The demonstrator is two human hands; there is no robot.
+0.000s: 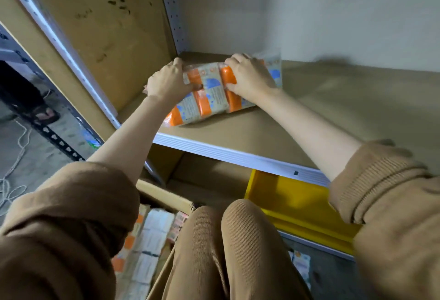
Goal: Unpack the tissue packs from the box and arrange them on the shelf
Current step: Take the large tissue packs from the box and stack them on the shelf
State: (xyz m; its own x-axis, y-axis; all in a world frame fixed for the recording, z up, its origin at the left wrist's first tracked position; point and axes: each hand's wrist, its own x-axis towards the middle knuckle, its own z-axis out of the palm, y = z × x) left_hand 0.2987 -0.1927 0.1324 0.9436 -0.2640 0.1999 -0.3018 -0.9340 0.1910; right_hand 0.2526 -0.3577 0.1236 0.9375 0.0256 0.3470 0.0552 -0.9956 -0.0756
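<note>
The work surface is a brown shelf board (321,99) with a white front rail, set against a pale wall, with a perforated metal upright at 12 o'clock from the hands. Both sets of fingers are curled and pressed down over the top of a bundle of tissue packs (209,96): the left hand (167,83) clamps the bundle's 9 o'clock end, the right hand (250,78) its 3 o'clock end. The bundle lies flat on the shelf at the back left corner, skewed so its near end points toward 7 o'clock. Below, at 6 o'clock, the open cardboard box (166,198) holds more packs (152,240); a yellow bin (295,202) sits at 4 o'clock under the shelf. Risk: the wrapping appears soft and slick, so uneven pressure could buckle the bundle or leave it crooked, wasting corner space.
</note>
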